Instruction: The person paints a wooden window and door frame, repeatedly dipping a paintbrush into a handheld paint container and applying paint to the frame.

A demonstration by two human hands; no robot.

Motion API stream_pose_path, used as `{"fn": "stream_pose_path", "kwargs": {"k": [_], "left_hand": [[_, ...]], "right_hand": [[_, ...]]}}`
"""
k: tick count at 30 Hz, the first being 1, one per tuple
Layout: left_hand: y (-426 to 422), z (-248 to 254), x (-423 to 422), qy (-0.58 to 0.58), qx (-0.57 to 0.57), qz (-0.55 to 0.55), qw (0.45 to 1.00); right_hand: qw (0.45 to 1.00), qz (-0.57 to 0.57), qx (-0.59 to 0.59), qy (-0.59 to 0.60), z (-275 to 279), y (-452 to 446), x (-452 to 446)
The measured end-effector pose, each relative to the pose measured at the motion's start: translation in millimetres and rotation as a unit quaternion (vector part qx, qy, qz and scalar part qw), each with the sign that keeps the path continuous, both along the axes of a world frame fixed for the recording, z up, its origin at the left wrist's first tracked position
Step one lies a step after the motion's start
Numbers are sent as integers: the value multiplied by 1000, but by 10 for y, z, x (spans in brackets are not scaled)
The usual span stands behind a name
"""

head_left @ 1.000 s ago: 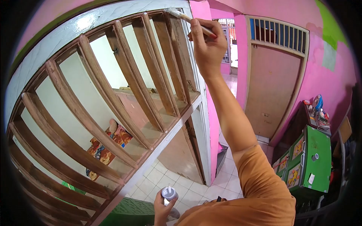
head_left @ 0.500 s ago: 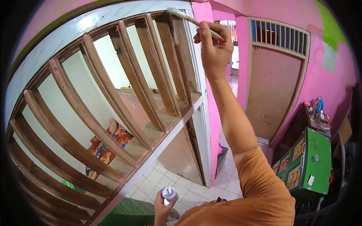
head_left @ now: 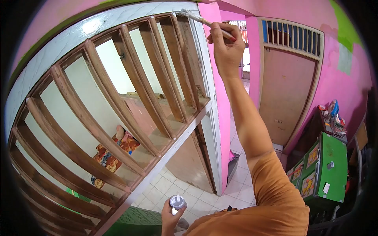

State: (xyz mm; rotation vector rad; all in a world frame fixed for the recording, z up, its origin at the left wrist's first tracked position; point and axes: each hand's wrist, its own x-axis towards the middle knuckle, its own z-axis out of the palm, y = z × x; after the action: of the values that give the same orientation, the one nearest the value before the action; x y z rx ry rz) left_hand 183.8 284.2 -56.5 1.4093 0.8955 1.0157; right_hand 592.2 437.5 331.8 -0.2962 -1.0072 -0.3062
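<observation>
My right hand is raised at the top, fingers wrapped round a paintbrush. The brush's pale bristles touch or nearly touch the upper right corner of the white-painted frame. Brown wooden slats stand inside this frame. Low down, my left hand grips a small open can with whitish stuff inside and a light strip at its rim. The brush's handle end shows red beside my fingers.
A pink wall edge borders the frame. Behind my arm is a closed brown door. A green drawer cabinet stands on the right, and something green and ribbed lies below the slats. Through the slats shows a patterned cloth.
The brush and my right hand have shifted slightly right and stay near the same frame corner. My left hand still holds the can in nearly the same spot.
</observation>
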Motion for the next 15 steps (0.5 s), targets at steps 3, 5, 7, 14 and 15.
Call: {"fn": "stream_pose_path", "kwargs": {"k": [3,5,7,14,15], "left_hand": [[1,4,3,1,5,-3,1000],[-7,12,7,-3,4,1,1000],[-15,18,21,-8,3,5,1000],[-19,46,5,3,11,-7,1000],[-21,45,11,-1,11,-4,1000]], "right_hand": [[993,-115,-8,6,29,85,107],[989,-150,-1,6,16,76,122],[989,-145,2,21,5,-3,50],[973,-229,6,8,-8,61,49],[976,-214,1,28,-3,34,20]]}}
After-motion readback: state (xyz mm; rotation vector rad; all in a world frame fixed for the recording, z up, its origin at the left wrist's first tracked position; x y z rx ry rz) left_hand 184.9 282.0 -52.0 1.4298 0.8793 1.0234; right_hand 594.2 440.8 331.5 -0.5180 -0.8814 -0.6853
